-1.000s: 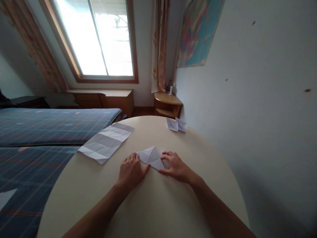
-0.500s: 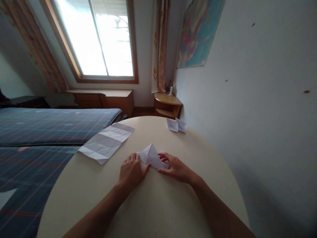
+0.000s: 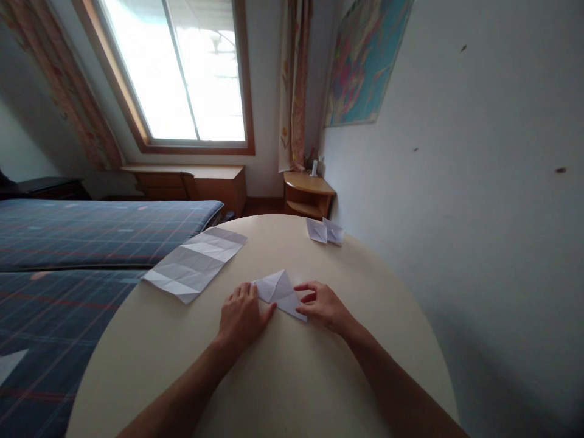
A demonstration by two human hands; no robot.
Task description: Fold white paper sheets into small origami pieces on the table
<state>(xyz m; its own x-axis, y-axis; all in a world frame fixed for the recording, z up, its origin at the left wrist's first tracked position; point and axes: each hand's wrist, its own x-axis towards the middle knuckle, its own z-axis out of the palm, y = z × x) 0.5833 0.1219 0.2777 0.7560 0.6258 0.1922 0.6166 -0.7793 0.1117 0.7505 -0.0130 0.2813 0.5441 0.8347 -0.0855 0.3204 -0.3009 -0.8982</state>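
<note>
A small folded white paper (image 3: 278,292) lies on the round cream table (image 3: 274,377) in front of me. My left hand (image 3: 241,316) lies flat with its fingers on the paper's left corner, pressing it down. My right hand (image 3: 322,304) pinches the paper's right edge between thumb and fingers, lifting a flap slightly.
A larger creased white sheet (image 3: 196,261) lies at the table's left edge, partly over the plaid bed (image 3: 82,243). A small folded paper piece (image 3: 325,231) sits at the far side near the wall. A wooden corner shelf (image 3: 308,191) and a window (image 3: 177,73) lie beyond.
The paper's flap rose under my right hand half a second ago and now lies lower again. My right fingers have shifted along its right edge. My left hand has stayed put.
</note>
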